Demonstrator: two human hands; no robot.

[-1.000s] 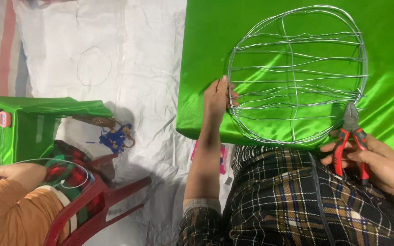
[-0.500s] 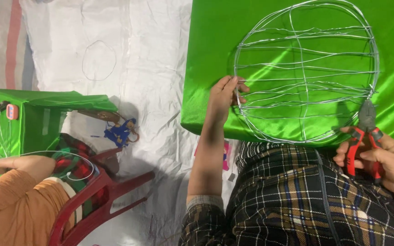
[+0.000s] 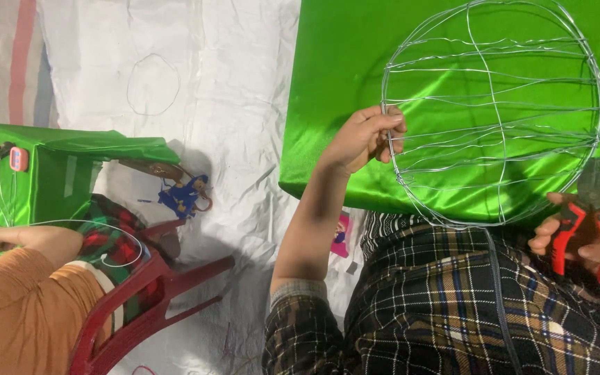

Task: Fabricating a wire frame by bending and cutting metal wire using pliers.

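A round silver wire frame (image 3: 494, 111), crossed by several thin wires, lies on a table draped in shiny green cloth (image 3: 342, 62). My left hand (image 3: 366, 139) pinches the frame's left rim. My right hand (image 3: 592, 243) is at the lower right and grips red-and-black pliers (image 3: 585, 215). The pliers' dark jaws point up at the frame's lower right rim. My checked shirt fills the bottom of the view.
At the left another person in an orange sleeve (image 3: 15, 305) sits on a red plastic chair (image 3: 147, 298) beside a second green-draped table (image 3: 57, 173). A blue tool (image 3: 183, 194) and a loose wire loop (image 3: 153, 83) lie on white floor sheeting (image 3: 196, 83).
The view has shifted a little, and the frame and both my hands sit further right in it. My left hand stays on the frame's rim and my right keeps the pliers.
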